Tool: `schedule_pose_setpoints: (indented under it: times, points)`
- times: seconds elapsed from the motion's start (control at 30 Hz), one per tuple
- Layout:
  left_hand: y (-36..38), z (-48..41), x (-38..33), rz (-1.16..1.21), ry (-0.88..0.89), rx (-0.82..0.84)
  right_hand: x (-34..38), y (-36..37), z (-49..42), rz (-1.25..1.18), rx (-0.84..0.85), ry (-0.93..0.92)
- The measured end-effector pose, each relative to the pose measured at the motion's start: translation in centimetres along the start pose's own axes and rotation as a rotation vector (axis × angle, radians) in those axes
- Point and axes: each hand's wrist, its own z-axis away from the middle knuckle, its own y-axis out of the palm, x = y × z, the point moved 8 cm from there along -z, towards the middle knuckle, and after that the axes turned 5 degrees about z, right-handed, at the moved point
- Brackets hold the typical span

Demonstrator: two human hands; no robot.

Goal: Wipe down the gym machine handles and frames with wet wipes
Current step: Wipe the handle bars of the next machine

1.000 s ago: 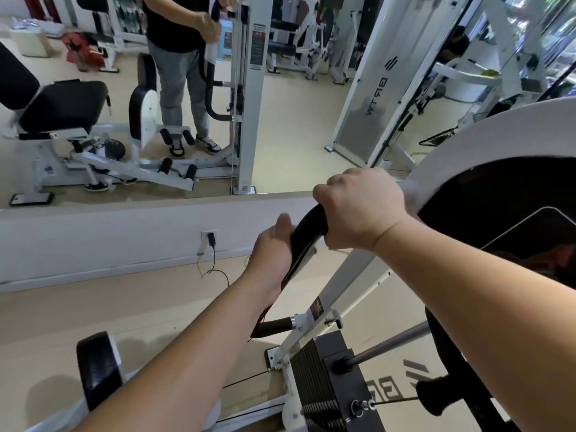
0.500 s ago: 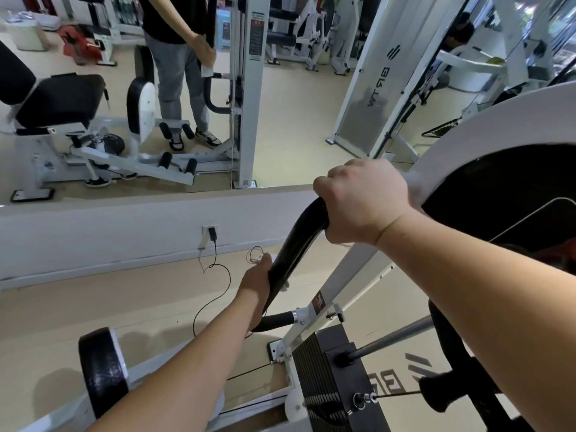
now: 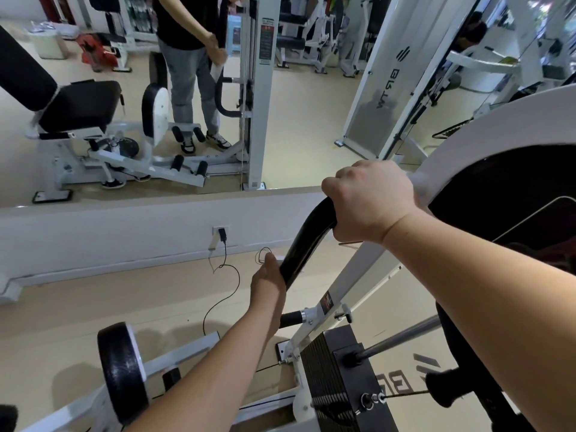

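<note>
The right hand point(image 3: 369, 202) is clenched around the top of the black curved handle point(image 3: 307, 241), holding it steady where it meets the white frame point(image 3: 349, 275). The left hand point(image 3: 268, 280) has slid down the handle over the last second: a moment ago it sat just under the right hand, and now it is well below it, pressed against the lower stretch of the grip. Its fingers wrap around the far side of the handle and are hidden, so whether they hold a wipe cannot be told from here; no wipe shows in this view. That downward slide reads as one long wiping pass, which would leave the upper and middle of the handle covered. The short lower end of the handle point(image 3: 291, 319), near the chrome collar, and the white frame beside the weight stack point(image 3: 339, 378) look not yet reached. In the mirror point(image 3: 296, 120) on the wall ahead, the person's reflection shows a pale cloth-like thing at one hand, though it is too small to be sure of.
</note>
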Motion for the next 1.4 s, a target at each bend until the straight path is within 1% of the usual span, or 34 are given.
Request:
schedule_pose_setpoints:
  times: [0.03, 0.07, 0.17, 0.23, 0.3, 0.43, 0.5, 0.57, 0.63, 0.67, 0.7, 0.73, 0.77, 0.8, 0.87, 0.93, 1.0, 1.1, 1.17, 1.27, 1.33, 1.4]
  points:
    - [0.4, 0.6, -1.1, 0.009, -0.011, -0.01, 0.0, 0.1, 0.0, 0.007, 0.002, 0.001]
    - [1.1, 1.5, -2.9, 0.03, 0.014, 0.002, 0.0, 0.0, 0.0, 0.011, 0.001, 0.001]
    - [3.0, 4.6, -9.0, 0.097, 0.204, 0.079, 0.2, -0.3, 0.1, 0.01, -0.006, -0.002]
    - [3.3, 6.2, -10.9, 0.078, 0.296, 0.114, 0.2, -0.4, 0.1, 0.017, -0.001, 0.004]
    - [3.2, 6.7, -10.0, 0.068, 0.333, 0.171, 0.1, -0.5, 0.2, 0.017, 0.005, 0.006]
    - [2.5, 5.2, -4.9, -0.004, 0.241, 0.255, 0.2, -0.4, 0.2, 0.007, 0.014, 0.007]
    - [1.5, 3.7, -3.9, 0.061, 0.163, 0.188, 0.1, -0.2, 0.1, 0.01, 0.015, 0.012]
    - [0.7, 3.5, -4.2, 0.102, 0.13, 0.112, 0.1, -0.2, 0.1, 0.005, 0.008, 0.011]
    - [0.0, 4.5, -5.5, 0.178, 0.181, 0.013, 0.1, 0.0, 0.1, -0.003, 0.007, 0.011]
    - [-0.1, 5.3, -6.3, 0.227, 0.253, -0.011, 0.1, 0.1, 0.1, -0.004, 0.005, 0.012]
    - [0.1, 6.5, -7.4, 0.228, 0.372, -0.009, 0.1, 0.1, 0.1, -0.001, 0.002, 0.01]
    - [1.0, 7.6, -8.1, 0.183, 0.493, 0.041, 0.1, 0.0, 0.1, 0.007, -0.005, 0.006]
    - [2.5, 8.2, -8.0, 0.108, 0.58, 0.124, 0.1, -0.1, 0.1, 0.017, -0.013, 0.003]
    - [3.6, 8.6, -7.5, 0.024, 0.622, 0.194, 0.1, -0.2, 0.1, 0.02, -0.018, 0.003]
    - [4.2, 7.6, -5.5, -0.09, 0.641, 0.319, 0.2, -0.1, 0.0, 0.013, -0.024, 0.006]
    - [3.9, 6.8, -4.8, -0.249, 0.669, 0.386, 0.0, 0.1, 0.0, 0.009, -0.025, 0.011]
    - [2.9, 6.9, -5.2, -0.393, 0.665, 0.373, 0.1, -0.1, 0.1, 0.006, -0.031, 0.008]
    - [1.1, 6.1, -6.6, -0.475, 0.728, 0.283, 0.1, -0.1, 0.0, 0.015, -0.036, 0.01]
    - [0.3, 5.1, -7.1, -0.468, 0.716, 0.286, 0.1, 0.1, 0.1, 0.006, -0.033, 0.006]
    - [0.2, 4.5, -7.8, -0.413, 0.671, 0.349, 0.0, 0.1, 0.1, -0.01, -0.042, 0.007]
    - [1.1, 3.7, -8.1, -0.381, 0.675, 0.318, -0.1, 0.2, 0.0, -0.02, -0.032, 0.009]
    - [2.3, 3.0, -7.8, -0.371, 0.666, 0.234, -0.1, 0.3, 0.0, -0.03, -0.014, 0.006]
